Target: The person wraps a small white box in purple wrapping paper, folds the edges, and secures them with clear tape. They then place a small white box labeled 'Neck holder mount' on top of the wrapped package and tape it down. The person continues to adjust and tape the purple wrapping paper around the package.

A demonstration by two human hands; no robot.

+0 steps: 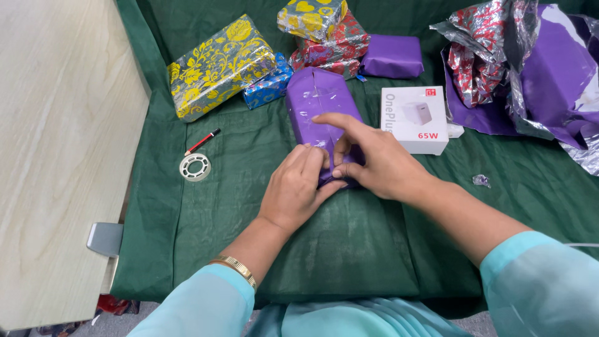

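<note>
A long box wrapped in shiny purple paper (317, 98) lies on the green cloth (206, 212), pointing away from me. My left hand (294, 187) presses the paper at the near end of the box, fingers folded against it. From the right, my right hand (369, 157) lies over the same end, its forefinger stretched out on top of the box and its other fingers pinching the paper fold. Both hands hide the near end of the box.
A tape roll (195, 166) and a red-and-black pen (202, 141) lie left of the box. Several wrapped gifts (218, 65) sit at the back, with a white carton (415, 118) at the right, and loose purple and foil paper (530, 68) far right. A wooden tabletop (56, 156) borders the left.
</note>
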